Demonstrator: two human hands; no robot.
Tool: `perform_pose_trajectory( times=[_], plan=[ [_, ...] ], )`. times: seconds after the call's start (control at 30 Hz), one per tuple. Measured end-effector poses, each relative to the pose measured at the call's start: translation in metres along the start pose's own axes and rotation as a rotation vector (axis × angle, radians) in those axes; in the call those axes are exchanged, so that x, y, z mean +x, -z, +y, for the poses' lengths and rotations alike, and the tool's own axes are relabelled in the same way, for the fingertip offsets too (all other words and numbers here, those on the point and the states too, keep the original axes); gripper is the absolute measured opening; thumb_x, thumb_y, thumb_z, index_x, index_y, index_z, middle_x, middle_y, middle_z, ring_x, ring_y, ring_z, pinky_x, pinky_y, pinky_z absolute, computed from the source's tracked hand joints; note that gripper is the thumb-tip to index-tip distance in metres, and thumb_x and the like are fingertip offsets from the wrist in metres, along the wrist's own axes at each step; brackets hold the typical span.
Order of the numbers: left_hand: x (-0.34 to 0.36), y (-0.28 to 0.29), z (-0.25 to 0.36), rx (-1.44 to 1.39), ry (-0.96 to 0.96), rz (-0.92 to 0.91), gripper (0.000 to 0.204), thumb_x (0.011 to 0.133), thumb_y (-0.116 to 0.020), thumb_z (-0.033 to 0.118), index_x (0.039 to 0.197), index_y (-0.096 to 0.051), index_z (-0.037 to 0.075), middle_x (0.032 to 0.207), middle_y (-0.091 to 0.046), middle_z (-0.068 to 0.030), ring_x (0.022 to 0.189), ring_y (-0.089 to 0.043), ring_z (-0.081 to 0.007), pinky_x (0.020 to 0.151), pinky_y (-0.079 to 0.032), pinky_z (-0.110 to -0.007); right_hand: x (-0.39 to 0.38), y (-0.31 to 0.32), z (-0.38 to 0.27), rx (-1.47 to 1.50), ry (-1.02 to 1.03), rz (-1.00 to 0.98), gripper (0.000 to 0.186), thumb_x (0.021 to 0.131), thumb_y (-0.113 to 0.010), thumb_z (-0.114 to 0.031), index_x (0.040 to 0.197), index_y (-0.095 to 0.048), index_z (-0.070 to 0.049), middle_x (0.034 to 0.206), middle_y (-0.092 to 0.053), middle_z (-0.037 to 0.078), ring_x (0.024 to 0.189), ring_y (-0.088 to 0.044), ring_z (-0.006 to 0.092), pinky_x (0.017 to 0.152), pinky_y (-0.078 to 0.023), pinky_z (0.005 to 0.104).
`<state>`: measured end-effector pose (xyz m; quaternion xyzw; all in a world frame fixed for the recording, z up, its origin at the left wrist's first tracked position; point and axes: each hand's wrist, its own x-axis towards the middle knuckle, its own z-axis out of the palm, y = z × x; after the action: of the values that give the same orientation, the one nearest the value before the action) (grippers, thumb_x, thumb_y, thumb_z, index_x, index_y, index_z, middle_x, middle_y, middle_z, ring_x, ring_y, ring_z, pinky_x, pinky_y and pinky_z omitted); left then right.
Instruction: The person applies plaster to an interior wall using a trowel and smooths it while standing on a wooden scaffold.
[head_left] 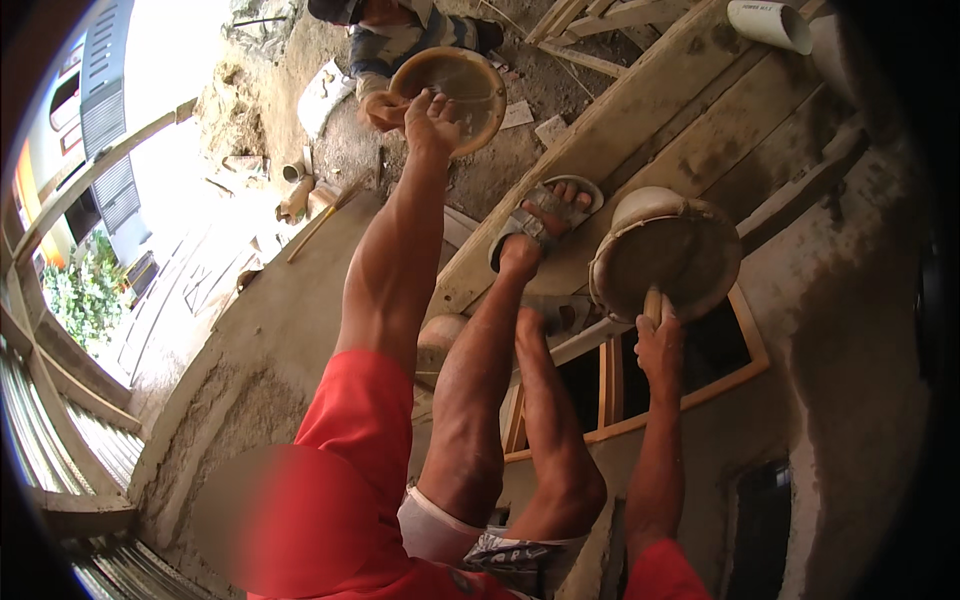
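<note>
My left arm stretches down toward a person below, and my left hand is closed over the edge of a round tan bucket. That person's hand is at the bucket's left side. My right hand is wrapped round a short wooden handle at the edge of a second round bucket, which holds grey mortar. The tool's head cannot be made out. A sandalled foot stands on wooden planks between the two buckets.
A white pipe piece lies on the planks at the upper right. Below them is a wood-framed window in a plastered wall. Rubble and a white sack lie on the ground. Wooden rails stand at left.
</note>
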<state>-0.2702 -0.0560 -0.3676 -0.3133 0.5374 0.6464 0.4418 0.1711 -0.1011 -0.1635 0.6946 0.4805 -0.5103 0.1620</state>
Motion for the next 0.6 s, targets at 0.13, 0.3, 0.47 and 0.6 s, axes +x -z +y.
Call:
perform_pose_trajectory(
  times=[0.13, 0.3, 0.47, 0.6],
  plan=[
    [-0.009, 0.008, 0.012, -0.201, 0.03, 0.125, 0.021, 0.08, -0.065, 0.012, 0.094, -0.05, 0.017, 0.086, -0.047, -0.0029, 0.085, -0.048, -0.0245, 0.088, -0.039, -0.049, -0.001, -0.001, -0.01, -0.03, -0.018, -0.008, 0.057, 0.085, -0.054, -0.015, 0.134, -0.043, 0.011, 0.123, -0.055, 0.034, 0.117, -0.054, 0.0432, 0.099, -0.044, 0.0447],
    [-0.045, -0.009, 0.04, -0.172, -0.067, 0.117, 0.021, 0.082, -0.058, 0.009, 0.097, -0.044, 0.006, 0.085, -0.043, -0.0058, 0.082, -0.048, -0.0255, 0.094, -0.04, -0.048, 0.0, -0.002, -0.007, -0.012, -0.038, 0.002, 0.058, 0.083, -0.055, -0.015, 0.134, -0.044, 0.009, 0.124, -0.056, 0.032, 0.117, -0.054, 0.0426, 0.1, -0.043, 0.0446],
    [-0.138, -0.051, 0.063, -0.075, 0.018, 0.07, 0.015, 0.077, -0.059, 0.005, 0.079, -0.044, 0.008, 0.071, -0.041, -0.0042, 0.067, -0.042, -0.0232, 0.079, -0.044, -0.045, -0.008, 0.011, -0.01, -0.075, -0.036, 0.058, 0.058, 0.084, -0.056, -0.019, 0.135, -0.045, 0.006, 0.121, -0.058, 0.032, 0.115, -0.056, 0.0428, 0.1, -0.044, 0.0451],
    [-0.218, -0.094, 0.077, 0.125, 0.043, -0.13, 0.011, 0.08, -0.057, 0.008, 0.079, -0.046, 0.007, 0.072, -0.045, -0.006, 0.07, -0.044, -0.0241, 0.082, -0.044, -0.044, -0.026, 0.029, -0.011, -0.159, -0.062, 0.047, 0.058, 0.086, -0.056, -0.018, 0.138, -0.043, 0.004, 0.113, -0.062, 0.031, 0.105, -0.062, 0.042, 0.091, -0.05, 0.0455]
  ],
)
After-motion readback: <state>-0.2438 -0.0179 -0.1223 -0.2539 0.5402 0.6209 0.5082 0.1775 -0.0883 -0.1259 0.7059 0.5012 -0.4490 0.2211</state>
